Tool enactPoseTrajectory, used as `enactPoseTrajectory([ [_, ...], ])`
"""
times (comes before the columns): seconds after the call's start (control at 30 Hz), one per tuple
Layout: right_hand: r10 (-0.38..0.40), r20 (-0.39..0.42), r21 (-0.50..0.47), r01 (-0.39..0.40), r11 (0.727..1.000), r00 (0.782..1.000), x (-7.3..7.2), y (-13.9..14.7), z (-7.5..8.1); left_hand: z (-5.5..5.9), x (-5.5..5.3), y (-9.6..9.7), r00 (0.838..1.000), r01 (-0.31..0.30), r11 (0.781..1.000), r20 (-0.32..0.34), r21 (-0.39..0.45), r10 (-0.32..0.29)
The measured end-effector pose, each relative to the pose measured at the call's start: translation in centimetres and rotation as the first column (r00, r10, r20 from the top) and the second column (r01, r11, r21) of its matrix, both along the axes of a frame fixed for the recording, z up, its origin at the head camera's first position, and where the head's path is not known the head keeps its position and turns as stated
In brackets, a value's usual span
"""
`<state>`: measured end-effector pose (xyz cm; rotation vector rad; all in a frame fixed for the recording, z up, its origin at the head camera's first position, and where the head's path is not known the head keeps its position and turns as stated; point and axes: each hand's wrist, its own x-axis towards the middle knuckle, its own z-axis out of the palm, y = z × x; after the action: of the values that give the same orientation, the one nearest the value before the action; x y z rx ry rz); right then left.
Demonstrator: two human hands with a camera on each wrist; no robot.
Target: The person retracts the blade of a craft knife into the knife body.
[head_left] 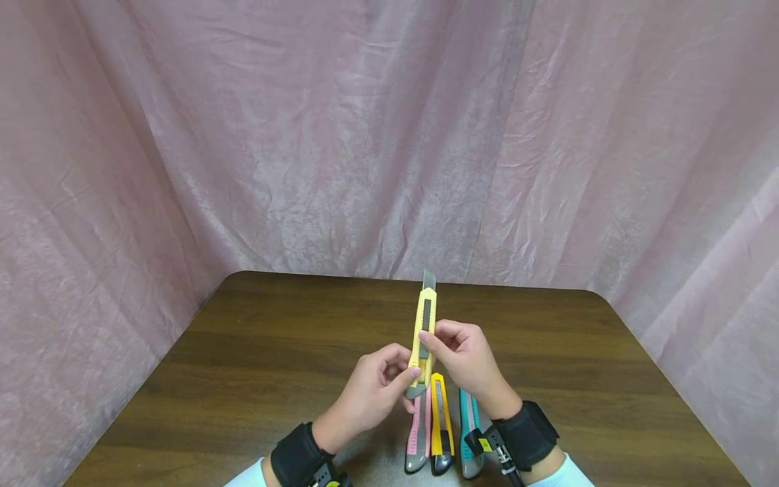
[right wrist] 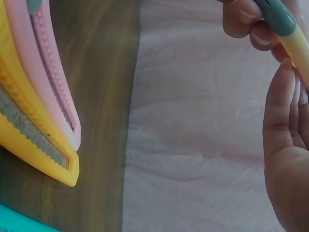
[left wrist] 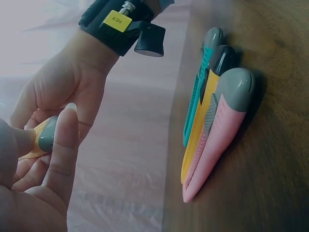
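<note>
Both hands hold a pale yellow utility knife (head_left: 425, 331) with a grey end cap, raised over the table with its blade (head_left: 429, 279) sticking out at the top, pointing away. My left hand (head_left: 372, 385) pinches its lower end near the cap; the grey cap (left wrist: 47, 134) shows between thumb and fingers in the left wrist view. My right hand (head_left: 470, 358) grips the middle of the handle, thumb on the front along the slider track. In the right wrist view the right hand (right wrist: 285, 121) lies along the yellow body, partly cut off by the frame edge.
Three more utility knives lie side by side on the brown wooden table (head_left: 274, 352), close below the hands: a pink one (head_left: 418, 436), a yellow and black one (head_left: 441, 423) and a teal one (head_left: 470, 433). Pink curtains (head_left: 365, 135) hang behind and beside the table.
</note>
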<state>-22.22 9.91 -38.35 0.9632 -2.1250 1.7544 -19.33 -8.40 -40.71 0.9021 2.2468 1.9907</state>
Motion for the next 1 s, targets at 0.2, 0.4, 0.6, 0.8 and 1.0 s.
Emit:
enactPoseTrajectory([
  [0.2, 0.033, 0.01, 0.005, -0.033, 0.999, 0.999, -0.01, 0.04, 0.11, -0.51, -0.29, -0.05, 1.0, 0.003, 1.0, 0.017, 0.003, -0.003],
  [0.4, 0.061, 0.024, 0.005, -0.061, 0.998, 0.998, -0.08, 0.12, 0.02, -0.27, -0.09, -0.08, 1.0, 0.011, 1.0, 0.011, 0.014, -0.011],
  [0.6, 0.085, 0.029, 0.01, -0.086, 0.996, 0.996, -0.21, 0.17, -0.07, -0.22, -0.06, -0.12, 1.0, 0.026, 0.999, -0.01, 0.039, -0.025],
  [0.8, 0.045, 0.018, 0.01, -0.045, 0.999, 0.999, -0.15, 0.01, 0.0, -0.16, -0.14, -0.16, 1.0, 0.024, 0.999, -0.008, 0.042, -0.024],
  [1.0, -0.014, 0.021, 0.027, 0.013, 1.0, 1.0, -0.05, -0.07, -0.05, -0.2, -0.23, -0.12, 1.0, 0.031, 0.999, 0.003, 0.031, -0.031],
])
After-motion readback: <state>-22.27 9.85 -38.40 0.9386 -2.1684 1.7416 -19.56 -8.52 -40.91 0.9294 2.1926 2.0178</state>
